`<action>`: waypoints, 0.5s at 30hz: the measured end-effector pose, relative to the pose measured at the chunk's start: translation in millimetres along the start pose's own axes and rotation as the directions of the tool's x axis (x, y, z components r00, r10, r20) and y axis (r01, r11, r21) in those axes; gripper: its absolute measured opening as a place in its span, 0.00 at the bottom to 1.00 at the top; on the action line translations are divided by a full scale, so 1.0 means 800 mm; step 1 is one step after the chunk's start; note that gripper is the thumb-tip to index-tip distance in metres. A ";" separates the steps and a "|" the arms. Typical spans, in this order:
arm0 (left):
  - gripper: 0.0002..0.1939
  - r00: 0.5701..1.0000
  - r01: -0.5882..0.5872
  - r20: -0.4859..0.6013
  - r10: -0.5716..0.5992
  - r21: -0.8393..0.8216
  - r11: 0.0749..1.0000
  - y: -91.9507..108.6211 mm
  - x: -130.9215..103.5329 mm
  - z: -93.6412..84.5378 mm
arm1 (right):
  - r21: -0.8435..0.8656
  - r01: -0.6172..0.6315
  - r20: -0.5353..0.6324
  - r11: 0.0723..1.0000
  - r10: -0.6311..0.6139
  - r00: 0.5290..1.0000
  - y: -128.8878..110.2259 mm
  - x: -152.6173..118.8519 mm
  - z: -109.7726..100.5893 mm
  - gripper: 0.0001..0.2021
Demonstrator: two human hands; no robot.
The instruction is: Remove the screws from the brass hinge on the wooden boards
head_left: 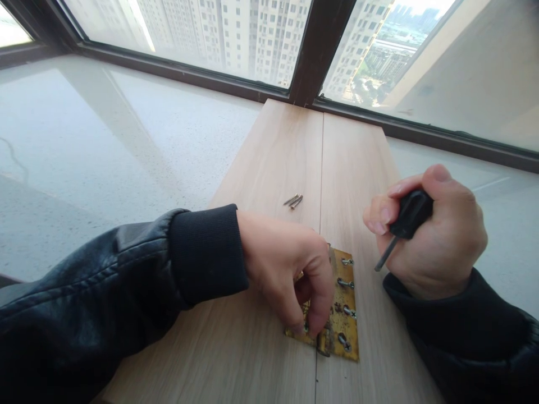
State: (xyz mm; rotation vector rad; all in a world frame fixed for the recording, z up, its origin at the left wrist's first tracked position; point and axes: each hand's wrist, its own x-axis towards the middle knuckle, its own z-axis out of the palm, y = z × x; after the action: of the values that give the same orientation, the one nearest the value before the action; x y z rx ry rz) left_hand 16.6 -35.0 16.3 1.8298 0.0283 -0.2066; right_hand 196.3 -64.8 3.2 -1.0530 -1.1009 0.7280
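Note:
A worn brass-coloured hinge [349, 331] lies flat across the seam between two wooden boards. Several screws [346, 283] stand in the holes of its right leaf, some of them tilted. My left hand [295, 269] reaches over the left leaf and hides most of it. Its thumb and forefinger are pinched around a small screw [306, 326] low on that leaf. To the right of the hinge, my right hand [442, 230] is raised and wrapped round the black handle of a screwdriver [412, 213], whose short shaft points down and left.
A little pile of loose screws [293, 201] rests on the left board [269, 163], beyond my left hand. The two boards lie on a speckled white sill [168, 134]. Dark window frames [189, 73] border the far side, with tall buildings outside.

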 end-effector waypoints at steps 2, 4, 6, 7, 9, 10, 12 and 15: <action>0.04 1.000 0.005 0.005 -0.005 -0.002 1.000 0.001 -0.001 0.000 | -0.002 0.009 0.000 1.000 -0.009 1.000 0.000 0.000 0.000 0.16; 0.05 1.000 0.014 0.018 -0.014 -0.004 1.000 0.001 -0.001 -0.001 | -0.002 0.009 -0.006 1.000 -0.010 1.000 -0.001 -0.001 0.001 0.16; 0.06 0.999 0.030 0.032 -0.030 -0.002 1.000 0.002 -0.001 -0.001 | -0.001 0.003 -0.011 1.000 -0.003 1.000 -0.001 -0.001 0.001 0.16; 0.06 0.999 0.038 0.036 -0.038 -0.001 0.999 0.003 -0.001 -0.001 | 0.000 0.004 -0.013 1.000 -0.004 1.000 -0.001 -0.002 0.001 0.16; 0.05 0.997 0.056 0.044 -0.056 -0.004 0.998 0.003 -0.001 -0.001 | 0.003 0.010 -0.013 1.000 -0.009 1.000 0.000 -0.002 0.002 0.16; 0.05 0.997 0.065 0.048 -0.065 -0.010 0.998 0.004 -0.001 -0.001 | 0.004 0.014 -0.014 1.000 -0.014 1.000 0.000 -0.002 0.002 0.16; 0.05 0.995 0.084 0.059 -0.082 -0.025 0.996 0.003 -0.001 -0.002 | 0.008 0.022 -0.015 1.000 -0.022 1.000 0.000 -0.002 0.002 0.16; 0.06 0.992 0.099 0.077 -0.096 -0.037 0.994 0.002 -0.001 -0.003 | 0.007 0.028 -0.009 1.000 -0.028 1.000 0.001 -0.002 0.002 0.16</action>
State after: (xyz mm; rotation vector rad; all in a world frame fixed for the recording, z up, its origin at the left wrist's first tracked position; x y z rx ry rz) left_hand 16.5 -32.8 18.2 1.7805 0.0692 -0.3415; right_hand 194.5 -65.2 2.0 -1.0324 -1.1023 0.7040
